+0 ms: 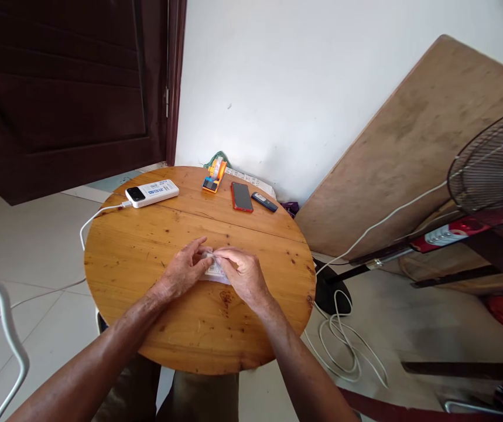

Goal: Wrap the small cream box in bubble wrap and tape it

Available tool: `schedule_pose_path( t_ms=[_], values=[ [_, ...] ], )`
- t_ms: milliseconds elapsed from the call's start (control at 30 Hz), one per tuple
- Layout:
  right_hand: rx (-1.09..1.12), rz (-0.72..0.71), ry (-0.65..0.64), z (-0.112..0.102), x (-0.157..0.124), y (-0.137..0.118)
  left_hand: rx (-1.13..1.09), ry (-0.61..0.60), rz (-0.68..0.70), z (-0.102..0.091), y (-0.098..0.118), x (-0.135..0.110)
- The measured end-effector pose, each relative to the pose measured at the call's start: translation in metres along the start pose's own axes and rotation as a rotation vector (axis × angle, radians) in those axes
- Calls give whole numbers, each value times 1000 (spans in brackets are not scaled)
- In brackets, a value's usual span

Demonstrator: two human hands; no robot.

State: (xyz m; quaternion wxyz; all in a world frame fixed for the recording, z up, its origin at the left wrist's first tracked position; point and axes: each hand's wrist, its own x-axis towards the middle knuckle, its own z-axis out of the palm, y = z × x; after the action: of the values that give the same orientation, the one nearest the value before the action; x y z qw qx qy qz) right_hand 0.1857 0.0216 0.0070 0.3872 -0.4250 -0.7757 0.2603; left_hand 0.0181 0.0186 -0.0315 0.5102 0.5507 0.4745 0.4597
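Note:
My left hand (184, 271) and my right hand (243, 273) meet at the middle of a round wooden table (146, 246). Between them lies a small clear plastic packet (215, 271) with printed paper inside, flat on the wood. Both hands pinch it with thumb and fingertips, the right hand covering its right part. What is inside the packet is too small to make out.
At the table's far side lie a white power bank (151, 193) with a white cable (88, 225), an orange tape dispenser (214, 174), a red-cased phone (241, 196) and a small dark stick (264, 202). A wooden board (409, 146) leans on the wall; a fan (492, 170) and coiled cable (343, 346) are to the right.

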Motion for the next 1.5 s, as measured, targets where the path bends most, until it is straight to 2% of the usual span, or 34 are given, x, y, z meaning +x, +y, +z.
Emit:
schedule_pose_path(
  t_ms=[133,400,700,967,1100,1233,1500],
  values=[
    [-19,2,30,3,0,7,-20,19,27,2,-3,4],
    [-85,-30,44,5,-4,10,-98,-73,13,-3,-3,-3],
    [-344,-159,23,-2,-15,4,-127,-73,27,-2,-7,-2],
    [-565,-160,-48,1,-45,-6,-128,-87,41,-1,-13,-2],
    [-544,-169,18,-1,-54,-3,-72,-86,88,-3,-12,-2],
    [-471,-155,89,-6,-52,1,-21,-83,130,-5,-9,-2],
    [-457,-163,-4,0,-42,-3,-66,-94,119,-3,-12,-3]
  ],
)
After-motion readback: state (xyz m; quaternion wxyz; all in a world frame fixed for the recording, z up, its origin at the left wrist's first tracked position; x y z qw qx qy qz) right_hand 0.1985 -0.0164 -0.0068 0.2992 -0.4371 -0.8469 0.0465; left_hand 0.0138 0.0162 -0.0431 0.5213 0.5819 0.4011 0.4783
